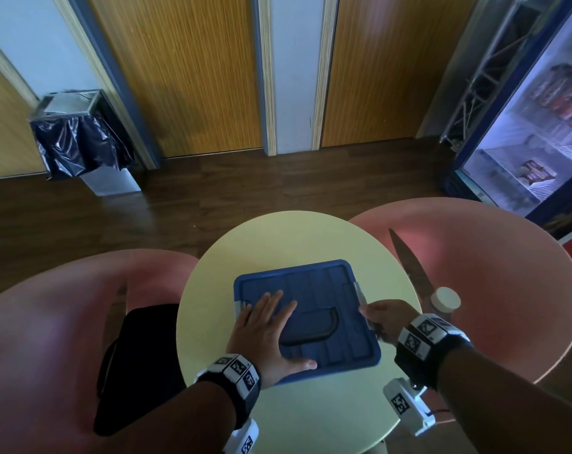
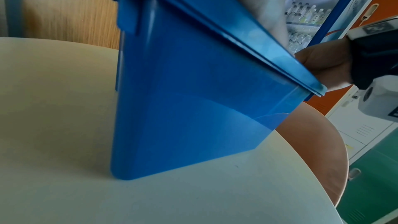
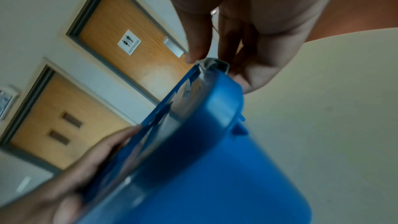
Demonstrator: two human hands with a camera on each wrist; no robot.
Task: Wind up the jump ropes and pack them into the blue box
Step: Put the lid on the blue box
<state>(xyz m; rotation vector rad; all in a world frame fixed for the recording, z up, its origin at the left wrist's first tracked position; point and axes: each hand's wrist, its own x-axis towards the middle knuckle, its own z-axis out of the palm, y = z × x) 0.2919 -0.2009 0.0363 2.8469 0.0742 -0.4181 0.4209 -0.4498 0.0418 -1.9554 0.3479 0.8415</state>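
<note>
Two hands were seen on the box point(image 1: 324, 309), which stood on the yellow table point(image 1: 278, 237), nearer its front edge than its far one. No ropes were visible anywhere; whether they lay inside could not be told, as the lid point(image 1: 314, 290) was seated on top. Packing was judged finished or nearly so, with latching the likely step left.

The left hand point(image 1: 266, 332) was laid flat on the lid, fingers straight and spread, thumb along the lid's near edge; nothing was grasped. The right hand point(image 1: 388, 317) was at the box's right side, thumb and fingers curled about the clear latch point(image 3: 206, 67); the pinch appeared light, contact at the fingertips point(image 3: 193, 57) only.

Box noted as blue translucent plastic, walls tapering toward the base, corners rounded. Lid noted as ribbed, darker blue, with a folded carry handle point(image 1: 311, 329) recessed at centre. A second clear latch point(image 1: 242, 304) was seen on the box's left side, beside the left hand.
</note>
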